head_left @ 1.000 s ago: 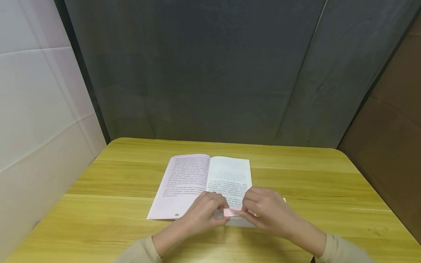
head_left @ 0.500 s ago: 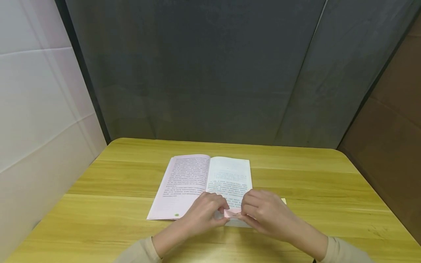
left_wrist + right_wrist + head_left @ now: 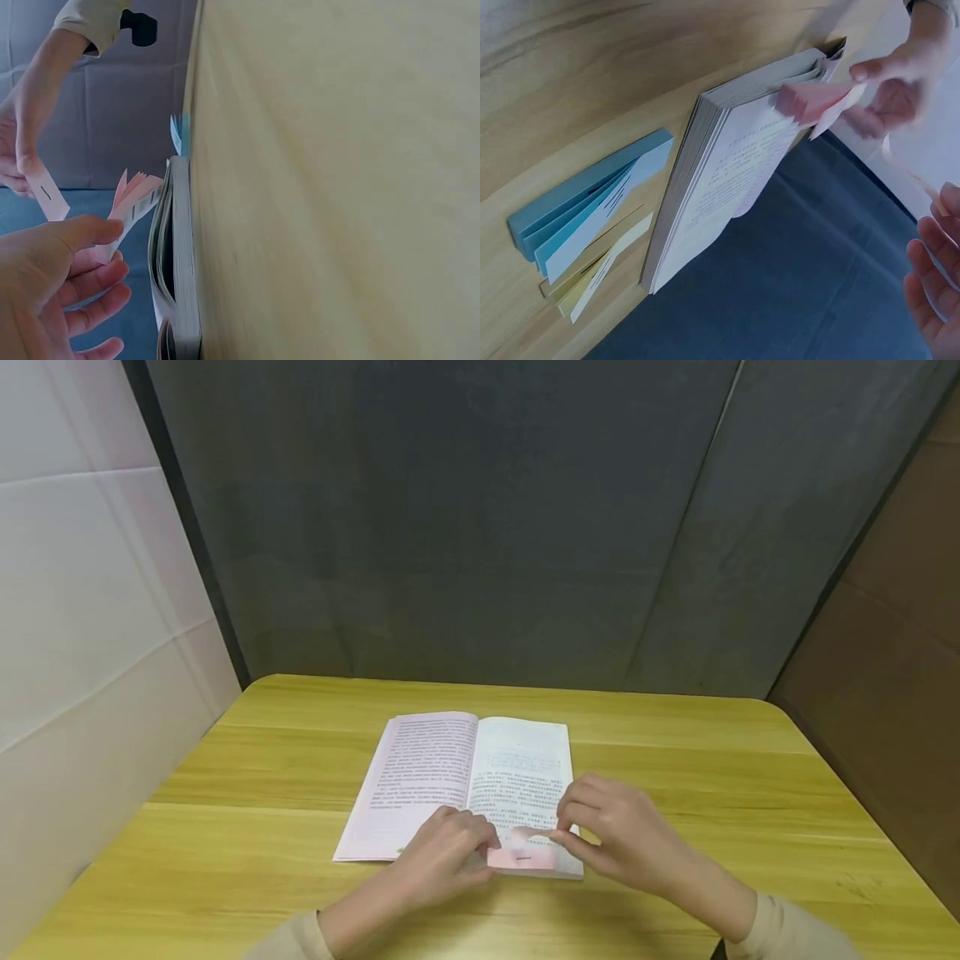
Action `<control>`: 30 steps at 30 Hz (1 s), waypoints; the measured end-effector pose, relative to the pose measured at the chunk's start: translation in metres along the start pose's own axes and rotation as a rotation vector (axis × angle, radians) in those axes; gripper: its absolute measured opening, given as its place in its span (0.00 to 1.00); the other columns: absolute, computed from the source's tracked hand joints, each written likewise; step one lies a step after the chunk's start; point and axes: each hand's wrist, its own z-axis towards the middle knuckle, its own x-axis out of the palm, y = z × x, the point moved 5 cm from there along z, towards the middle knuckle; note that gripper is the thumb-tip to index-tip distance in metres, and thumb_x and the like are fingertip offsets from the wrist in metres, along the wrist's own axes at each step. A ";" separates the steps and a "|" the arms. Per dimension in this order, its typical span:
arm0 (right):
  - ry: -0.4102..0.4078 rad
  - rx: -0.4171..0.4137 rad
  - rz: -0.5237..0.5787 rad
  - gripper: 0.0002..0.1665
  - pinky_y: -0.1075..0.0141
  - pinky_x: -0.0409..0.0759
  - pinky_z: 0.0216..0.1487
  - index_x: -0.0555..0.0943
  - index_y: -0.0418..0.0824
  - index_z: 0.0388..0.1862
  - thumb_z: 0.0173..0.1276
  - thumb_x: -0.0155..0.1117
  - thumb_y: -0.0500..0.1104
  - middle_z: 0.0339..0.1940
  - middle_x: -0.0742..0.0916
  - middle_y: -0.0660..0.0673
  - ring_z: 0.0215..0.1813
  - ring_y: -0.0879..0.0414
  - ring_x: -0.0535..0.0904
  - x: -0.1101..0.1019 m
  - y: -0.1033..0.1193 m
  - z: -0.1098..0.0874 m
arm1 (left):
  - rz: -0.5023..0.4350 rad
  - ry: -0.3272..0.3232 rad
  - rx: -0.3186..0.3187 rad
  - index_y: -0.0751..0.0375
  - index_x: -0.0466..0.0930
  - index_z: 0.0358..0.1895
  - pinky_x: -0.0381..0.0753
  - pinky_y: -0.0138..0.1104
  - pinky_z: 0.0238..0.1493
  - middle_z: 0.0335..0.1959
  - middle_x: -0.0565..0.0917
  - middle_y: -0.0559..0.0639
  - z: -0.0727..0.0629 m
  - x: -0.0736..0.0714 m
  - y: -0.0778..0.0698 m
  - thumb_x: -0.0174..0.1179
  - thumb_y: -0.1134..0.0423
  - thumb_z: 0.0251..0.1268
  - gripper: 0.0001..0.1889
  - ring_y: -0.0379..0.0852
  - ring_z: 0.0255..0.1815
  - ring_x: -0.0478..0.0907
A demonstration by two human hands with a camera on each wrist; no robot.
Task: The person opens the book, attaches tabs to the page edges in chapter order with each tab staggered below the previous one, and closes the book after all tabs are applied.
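Note:
My left hand (image 3: 450, 852) pinches one end of a pad of pink sticky notes (image 3: 817, 101) between thumb and fingers, over the lower part of the open book's right page. Its sheets fan apart in the left wrist view. To the right, my right hand (image 3: 615, 827) pinches a single pink sticky note (image 3: 47, 191), which is apart from the pad and bears a short dark line. The open book (image 3: 517, 760) lies face up beneath both hands, printed text on both pages.
Right of the book, a blue sticky-note pad (image 3: 592, 199) and a pale yellow sticky-note pad (image 3: 604, 266) lie on the wooden table (image 3: 262, 827). My right hand hides them in the head view. A dark panel (image 3: 480, 527) stands behind the table.
The hands have drawn apart, left hand going left with the pad, right hand rising slightly. One pink sheet has come off the pad into the right hand.

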 end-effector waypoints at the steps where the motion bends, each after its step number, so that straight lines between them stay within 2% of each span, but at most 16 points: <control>1: -0.004 0.009 0.005 0.11 0.74 0.72 0.31 0.74 0.48 0.19 0.60 0.59 0.46 0.27 0.77 0.57 0.32 0.63 0.72 0.000 -0.002 0.000 | 0.002 0.004 0.000 0.51 0.78 0.28 0.66 0.33 0.36 0.22 0.72 0.33 -0.002 -0.001 0.000 0.64 0.57 0.42 0.08 0.31 0.26 0.67; 12: -0.024 0.090 0.004 0.10 0.74 0.71 0.28 0.75 0.48 0.19 0.58 0.60 0.47 0.26 0.78 0.58 0.32 0.64 0.72 0.000 -0.017 -0.002 | 0.008 0.023 0.034 0.49 0.76 0.27 0.66 0.34 0.37 0.22 0.70 0.30 -0.027 -0.010 -0.003 0.65 0.53 0.44 0.09 0.29 0.25 0.65; 19: -0.067 0.101 -0.006 0.08 0.72 0.72 0.27 0.75 0.49 0.20 0.55 0.63 0.44 0.26 0.79 0.58 0.31 0.63 0.73 -0.001 -0.023 -0.003 | -0.001 0.030 0.032 0.49 0.76 0.27 0.67 0.35 0.38 0.23 0.71 0.30 -0.040 -0.012 -0.004 0.65 0.54 0.42 0.09 0.29 0.24 0.63; 25: -0.062 0.139 -0.029 0.07 0.71 0.72 0.26 0.76 0.49 0.19 0.52 0.65 0.43 0.26 0.78 0.58 0.31 0.63 0.73 -0.001 -0.030 -0.004 | -0.016 0.067 0.018 0.48 0.77 0.27 0.65 0.34 0.37 0.24 0.71 0.30 -0.047 -0.010 -0.003 0.65 0.54 0.42 0.08 0.29 0.26 0.65; 30: -0.054 0.162 -0.032 0.07 0.72 0.72 0.25 0.76 0.48 0.20 0.50 0.66 0.42 0.26 0.78 0.57 0.30 0.62 0.73 -0.002 -0.035 -0.005 | -0.040 0.126 -0.006 0.46 0.74 0.24 0.64 0.33 0.35 0.21 0.67 0.29 -0.052 -0.005 -0.001 0.65 0.54 0.42 0.08 0.29 0.24 0.62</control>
